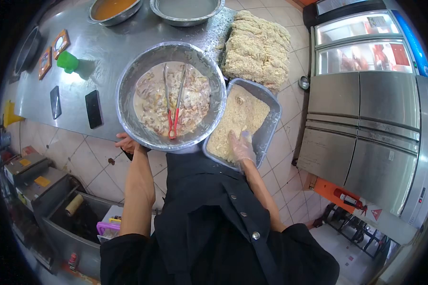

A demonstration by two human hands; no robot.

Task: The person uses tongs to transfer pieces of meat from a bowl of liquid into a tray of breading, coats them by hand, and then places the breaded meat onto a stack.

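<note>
My right hand (243, 147), in a clear plastic glove, lies on the pale crumbs (240, 111) in a grey plastic tub (274, 114). Its fingers look spread, their tips partly sunk in crumbs. My left hand (127, 142) is bare, at the table's front edge below the bowl. Its fingers are curled, and a dark thing shows beneath them, too small to name. Between my arms stands a large metal bowl (123, 102) of cut pieces in creamy batter (150, 99). Red-handled tongs (171, 124) rest in it.
Crumb-coated pieces (257, 50) are heaped behind the tub. Metal basins (188, 21) stand at the back. A green cup (67, 61) and two phones (93, 109) are on the steel table (71, 99). A steel refrigerator (335, 99) stands right; a sink (76, 209) is at lower left.
</note>
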